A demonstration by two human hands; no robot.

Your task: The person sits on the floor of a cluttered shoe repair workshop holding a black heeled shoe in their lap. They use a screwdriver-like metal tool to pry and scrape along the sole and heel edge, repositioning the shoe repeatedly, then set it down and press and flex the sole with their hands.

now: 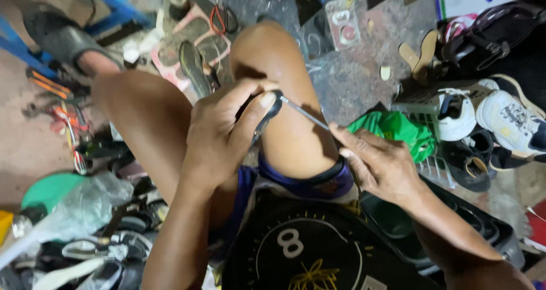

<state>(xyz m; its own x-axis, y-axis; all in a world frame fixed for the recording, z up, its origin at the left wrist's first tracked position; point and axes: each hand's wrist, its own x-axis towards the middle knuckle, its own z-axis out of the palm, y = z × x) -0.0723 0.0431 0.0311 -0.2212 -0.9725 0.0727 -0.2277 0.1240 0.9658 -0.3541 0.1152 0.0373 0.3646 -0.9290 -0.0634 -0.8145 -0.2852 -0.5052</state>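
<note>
Awl (284, 103), thin metal shaft, dark handle: left hand (224, 133) grips handle, right hand (378, 165) pinches tip.

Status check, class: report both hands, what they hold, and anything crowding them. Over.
Left hand gripping black-handled tool. Right hand pinching tip of its thin metal shaft. Work held over bare knee; green bag close by right hand.

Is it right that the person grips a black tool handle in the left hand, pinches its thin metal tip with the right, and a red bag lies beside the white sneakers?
Not quite. The bag is green, not red, as the head view shows. The rest holds: the left hand grips the black tool handle, the right hand pinches the thin metal tip, and the bag lies beside the white sneakers.
</note>
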